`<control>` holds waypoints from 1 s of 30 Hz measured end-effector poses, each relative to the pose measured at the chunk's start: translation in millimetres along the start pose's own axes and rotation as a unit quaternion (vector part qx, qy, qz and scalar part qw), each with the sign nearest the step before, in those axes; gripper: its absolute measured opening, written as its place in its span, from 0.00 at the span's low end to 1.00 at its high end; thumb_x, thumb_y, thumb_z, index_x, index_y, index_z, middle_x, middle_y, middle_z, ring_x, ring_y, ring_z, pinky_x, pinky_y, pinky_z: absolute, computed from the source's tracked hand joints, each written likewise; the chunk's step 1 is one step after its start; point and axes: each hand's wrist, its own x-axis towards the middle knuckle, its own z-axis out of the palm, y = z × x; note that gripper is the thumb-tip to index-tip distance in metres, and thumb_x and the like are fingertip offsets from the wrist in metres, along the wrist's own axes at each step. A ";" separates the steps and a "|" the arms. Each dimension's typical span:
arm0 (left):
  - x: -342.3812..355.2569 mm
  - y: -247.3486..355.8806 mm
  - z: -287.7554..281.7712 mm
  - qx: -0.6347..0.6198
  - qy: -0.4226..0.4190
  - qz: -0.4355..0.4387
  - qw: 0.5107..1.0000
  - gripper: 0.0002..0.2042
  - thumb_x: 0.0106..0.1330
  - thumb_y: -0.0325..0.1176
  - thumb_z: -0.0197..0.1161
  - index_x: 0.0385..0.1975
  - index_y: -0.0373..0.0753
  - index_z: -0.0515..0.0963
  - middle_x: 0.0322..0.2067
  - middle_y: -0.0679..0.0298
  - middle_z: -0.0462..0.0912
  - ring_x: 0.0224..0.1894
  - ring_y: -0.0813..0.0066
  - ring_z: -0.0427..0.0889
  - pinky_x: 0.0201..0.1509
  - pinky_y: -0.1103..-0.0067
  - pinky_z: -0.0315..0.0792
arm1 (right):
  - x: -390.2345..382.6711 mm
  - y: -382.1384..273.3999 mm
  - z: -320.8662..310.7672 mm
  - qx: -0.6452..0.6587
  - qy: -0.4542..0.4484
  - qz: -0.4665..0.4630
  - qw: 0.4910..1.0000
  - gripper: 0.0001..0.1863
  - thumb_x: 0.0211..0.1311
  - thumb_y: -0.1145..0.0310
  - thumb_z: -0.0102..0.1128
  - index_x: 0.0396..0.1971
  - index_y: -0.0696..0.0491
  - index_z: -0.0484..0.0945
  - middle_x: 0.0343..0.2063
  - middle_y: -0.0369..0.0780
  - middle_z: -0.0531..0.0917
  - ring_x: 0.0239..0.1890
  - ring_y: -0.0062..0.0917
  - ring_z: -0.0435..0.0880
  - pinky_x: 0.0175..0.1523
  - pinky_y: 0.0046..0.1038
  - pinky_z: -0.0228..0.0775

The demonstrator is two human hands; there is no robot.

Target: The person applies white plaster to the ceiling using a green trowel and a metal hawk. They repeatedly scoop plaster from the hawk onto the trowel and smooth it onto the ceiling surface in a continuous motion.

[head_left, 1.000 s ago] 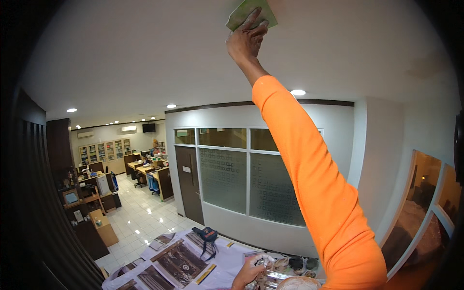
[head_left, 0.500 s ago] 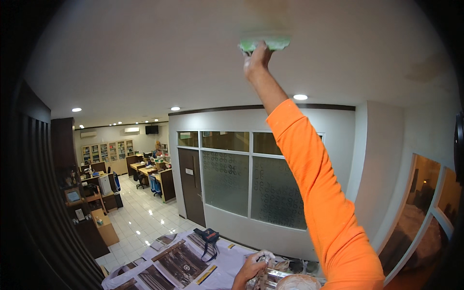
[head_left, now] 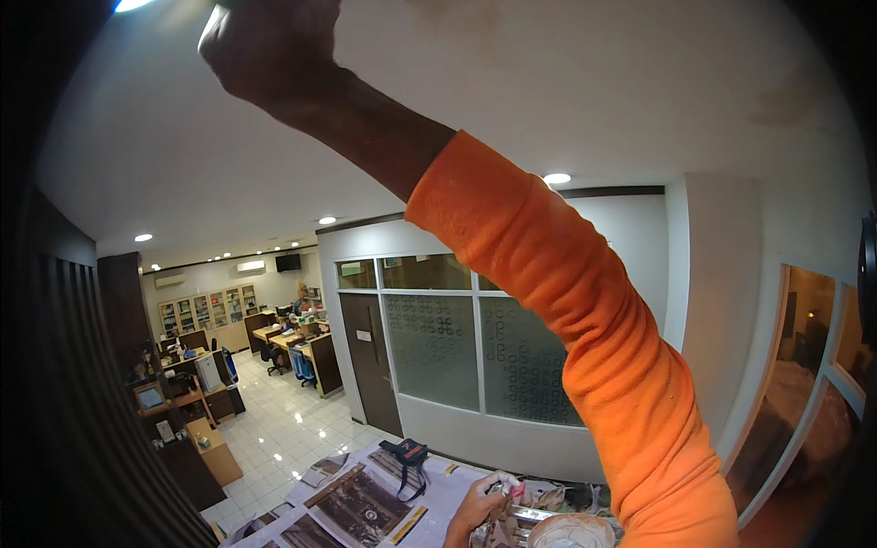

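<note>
Curling, the right hand (head_left: 274, 46) hides its hold; the left hand (head_left: 475, 505), hold unclear, flanks a metal rail (head_left: 532, 514), probably stiff, best gripped edgewise.

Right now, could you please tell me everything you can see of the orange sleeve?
The sleeve is wrinkled, soft-looking orange fabric, darker toward the cuff. The cuff circles the bare forearm below the raised right hand. The sleeve slants up leftward from the lower right, hiding part of the window.

A pale sheet (head_left: 449, 500) printed with dark pictures is spread out, its support hidden from view; 1 black pouch (head_left: 405, 449) with a strap lies on it near the far edge.
</note>
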 end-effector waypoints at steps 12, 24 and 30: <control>9.6 -22.2 -7.6 -0.002 -0.025 0.035 0.999 0.13 0.63 0.29 0.59 0.45 0.32 0.82 0.42 0.63 0.84 0.47 0.77 0.78 0.57 0.79 0.69 | -47.1 229.4 -75.0 -0.423 -0.199 -0.343 0.815 0.33 0.69 0.65 0.53 0.73 0.47 0.58 0.69 0.44 0.62 0.71 0.40 0.61 0.70 0.59 0.59; 6.2 -18.1 -12.4 -0.023 -0.011 -0.023 0.999 0.14 0.60 0.30 0.59 0.43 0.32 0.81 0.40 0.64 0.83 0.44 0.75 0.78 0.55 0.78 0.70 | -184.8 311.5 -124.4 -0.283 -0.242 0.122 0.920 0.37 0.66 0.71 0.54 0.75 0.46 0.56 0.69 0.46 0.65 0.69 0.41 0.67 0.67 0.53 0.64; 10.5 -14.2 -5.4 -0.001 -0.008 0.000 1.000 0.13 0.62 0.30 0.59 0.43 0.33 0.82 0.39 0.67 0.81 0.42 0.79 0.76 0.52 0.80 0.69 | -198.5 351.7 -107.6 0.212 -0.021 0.572 0.793 0.28 0.69 0.60 0.51 0.67 0.53 0.64 0.60 0.46 0.72 0.62 0.38 0.74 0.62 0.43 0.72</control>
